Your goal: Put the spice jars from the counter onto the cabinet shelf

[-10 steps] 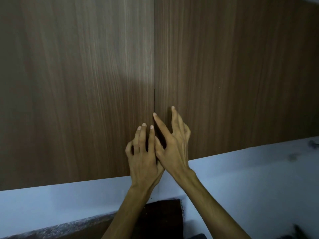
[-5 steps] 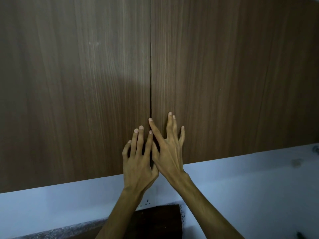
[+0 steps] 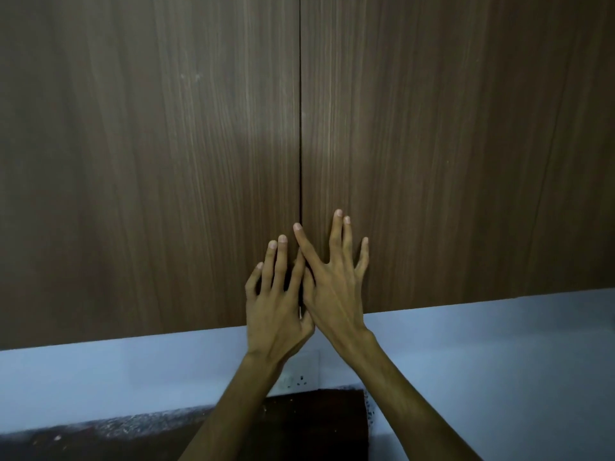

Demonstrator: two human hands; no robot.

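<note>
Cabinet doors (image 3: 199, 161) are shut as we press our left hand (image 3: 278, 307) and right hand (image 3: 334, 291), fingers spread, at their seam.

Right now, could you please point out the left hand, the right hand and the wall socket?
left hand (image 3: 278, 314): head view, back of the hand.
right hand (image 3: 334, 294): head view, back of the hand.
wall socket (image 3: 299, 380): head view, white faceplate between the forearms.

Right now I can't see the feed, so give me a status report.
Left hand and right hand open, empty, at door seam. Cabinet doors shut. No spice jars in view.
</note>
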